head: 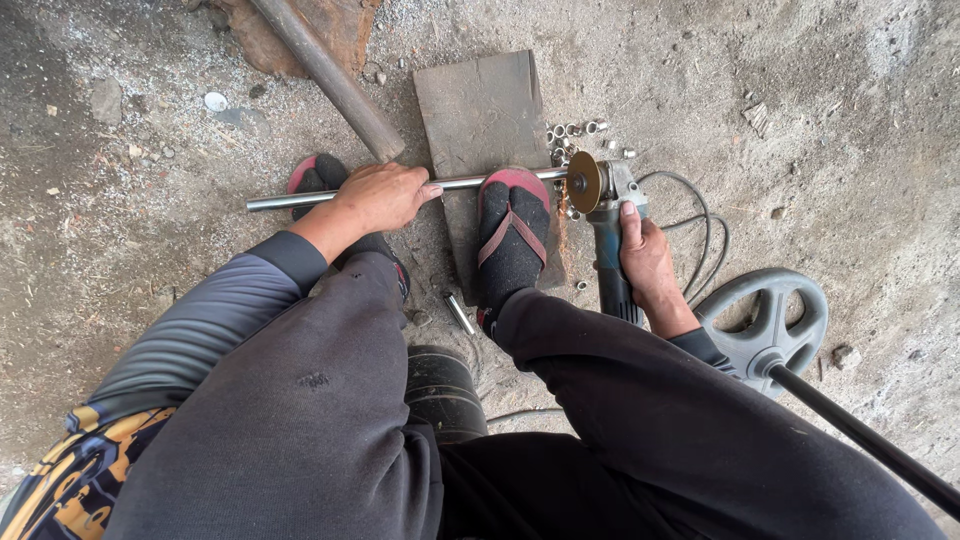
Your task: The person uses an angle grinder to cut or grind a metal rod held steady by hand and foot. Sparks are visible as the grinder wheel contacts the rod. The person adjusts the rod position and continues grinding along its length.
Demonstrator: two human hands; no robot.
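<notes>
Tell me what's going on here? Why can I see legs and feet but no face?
The camera sits on the person's head and looks down, so you see only their own legs and hands. They sit low over a dusty concrete floor. The left hand has its grip on a thin shiny metal rod. The right hand holds an angle grinder, a power tool with a spinning disc, which touches the rod's end and throws little sparks. One foot in a sandal presses on the rod over a flat board. Small cut metal rings lie nearby.

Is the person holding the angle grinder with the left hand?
No, the right hand grips the angle grinder; the left hand holds the metal rod.
</notes>
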